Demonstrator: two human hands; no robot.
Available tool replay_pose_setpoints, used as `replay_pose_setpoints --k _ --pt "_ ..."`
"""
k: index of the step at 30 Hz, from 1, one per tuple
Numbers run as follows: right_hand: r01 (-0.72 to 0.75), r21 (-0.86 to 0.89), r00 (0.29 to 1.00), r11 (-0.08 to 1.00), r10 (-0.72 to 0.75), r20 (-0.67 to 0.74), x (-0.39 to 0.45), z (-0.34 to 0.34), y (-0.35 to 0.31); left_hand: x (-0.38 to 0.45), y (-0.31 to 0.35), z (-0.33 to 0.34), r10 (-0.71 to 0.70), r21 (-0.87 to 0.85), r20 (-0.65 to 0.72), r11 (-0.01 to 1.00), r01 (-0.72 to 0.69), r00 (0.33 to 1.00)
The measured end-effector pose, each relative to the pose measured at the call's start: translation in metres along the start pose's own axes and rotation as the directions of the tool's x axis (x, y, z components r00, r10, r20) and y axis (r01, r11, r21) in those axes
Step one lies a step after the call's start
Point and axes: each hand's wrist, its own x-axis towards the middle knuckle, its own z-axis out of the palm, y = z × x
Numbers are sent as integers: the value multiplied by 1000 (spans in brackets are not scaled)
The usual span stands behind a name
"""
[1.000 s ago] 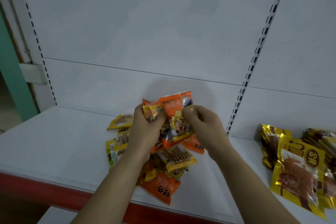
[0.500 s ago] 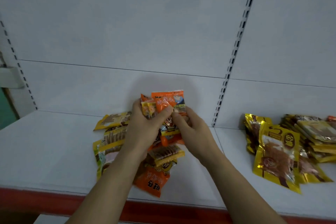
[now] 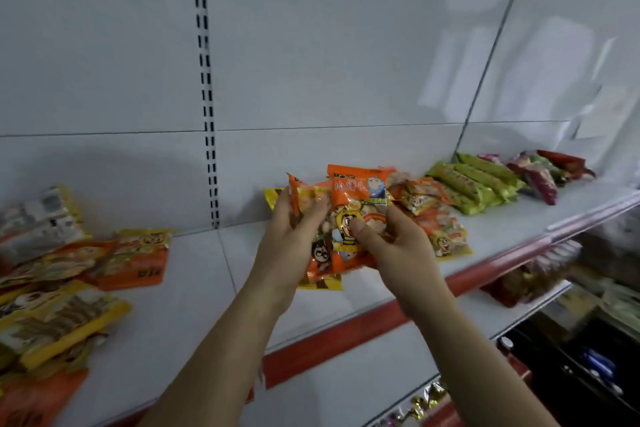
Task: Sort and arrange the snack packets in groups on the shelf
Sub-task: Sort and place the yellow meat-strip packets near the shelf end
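**Orange snack packets in hand, above the shelf's middle**

Orange snack packets (image 3: 349, 215) – a small bunch, held just above the white shelf (image 3: 194, 288). Left hand (image 3: 291, 246) grips the rear packets, fingers curled round their left edge; right hand (image 3: 391, 246) pinches the front packet, thumb on its face. Judged light, soft, crinkly film – probably slippery when stacked, contents likely crushable; take by the sealed edges. A matching orange group (image 3: 433, 215) lies just right; green packets (image 3: 474, 184) farther right; mixed yellow-orange pile (image 3: 62, 288) on the left.
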Motion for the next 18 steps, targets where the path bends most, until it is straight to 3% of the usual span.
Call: replay_pose_setpoints --k 6,14,16,18 --pt "13 -3 992 1000 -13 -129 31 -85 40 27 -34 93 72 75 -98 995 -65 993" --pt "22 -34 998 999 -23 -53 121 -208 103 94 -94 215 -2 171 -155 985 29 988" --pt "16 -86 999 996 -19 -42 138 -225 118 103 -101 234 29 271 -216 962 31 976" --pt "17 -179 1000 984 -21 -15 149 -237 130 109 -106 245 128 487 -262 873 16 956"
